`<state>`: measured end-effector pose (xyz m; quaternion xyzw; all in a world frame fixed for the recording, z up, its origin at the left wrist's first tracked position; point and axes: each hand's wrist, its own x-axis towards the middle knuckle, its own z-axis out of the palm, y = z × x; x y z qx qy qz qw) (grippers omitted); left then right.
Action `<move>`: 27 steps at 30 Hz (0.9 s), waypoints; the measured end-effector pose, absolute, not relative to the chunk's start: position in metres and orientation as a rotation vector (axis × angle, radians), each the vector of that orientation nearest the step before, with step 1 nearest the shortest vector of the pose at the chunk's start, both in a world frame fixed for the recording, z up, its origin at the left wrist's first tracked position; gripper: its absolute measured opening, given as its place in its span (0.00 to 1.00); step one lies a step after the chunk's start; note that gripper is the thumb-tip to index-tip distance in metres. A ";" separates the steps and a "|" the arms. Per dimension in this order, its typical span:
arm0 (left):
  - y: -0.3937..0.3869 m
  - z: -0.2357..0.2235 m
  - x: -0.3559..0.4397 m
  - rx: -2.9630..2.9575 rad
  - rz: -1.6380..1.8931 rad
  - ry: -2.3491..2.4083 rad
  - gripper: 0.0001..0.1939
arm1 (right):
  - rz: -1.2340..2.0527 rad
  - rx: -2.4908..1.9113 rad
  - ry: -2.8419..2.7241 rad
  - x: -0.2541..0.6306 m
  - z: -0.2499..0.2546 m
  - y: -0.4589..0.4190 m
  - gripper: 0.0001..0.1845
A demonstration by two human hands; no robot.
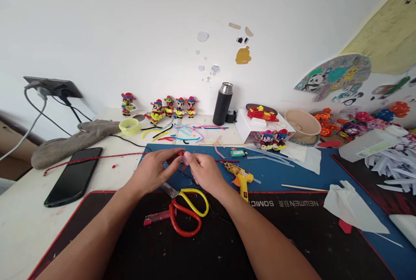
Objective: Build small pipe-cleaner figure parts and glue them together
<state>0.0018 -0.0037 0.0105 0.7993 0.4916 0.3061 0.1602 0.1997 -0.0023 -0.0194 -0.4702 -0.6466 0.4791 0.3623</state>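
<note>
My left hand [152,171] pinches a small red fuzzy coil [181,153] between thumb and fingers. From the hands a long red pipe cleaner [121,155] runs out leftward, over the phone. My right hand [205,172] meets the left at the coil, thumb and fingers pressed together on it; a red length also shows to the right of this hand. Just below the hands lie scissors [175,193] with one yellow and one red handle, beside a red cutter knife [159,218]. A yellow glue gun [239,177] rests right of my right hand.
A black phone [74,178] lies at left. Behind are several pipe-cleaner figures [169,107], yellow tape [129,126], loose coloured stems [185,132], and a black thermos [222,105]. At right are a white box [243,130], a bowl [302,122], and tissue [351,204].
</note>
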 end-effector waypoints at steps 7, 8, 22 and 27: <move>-0.004 0.012 0.002 2.285 0.857 1.411 0.23 | 1.135 -1.245 -1.758 0.200 -0.020 -0.001 0.37; -0.004 0.012 0.003 2.278 0.858 1.414 0.22 | 1.144 -1.248 -1.754 0.200 -0.021 -0.001 0.37; -0.005 0.009 0.011 2.118 0.903 1.478 0.15 | 1.151 -1.247 -1.770 0.198 -0.020 -0.002 0.26; -0.005 0.005 0.011 2.138 0.828 1.526 0.16 | 0.931 -1.299 -1.892 0.197 -0.018 0.000 0.25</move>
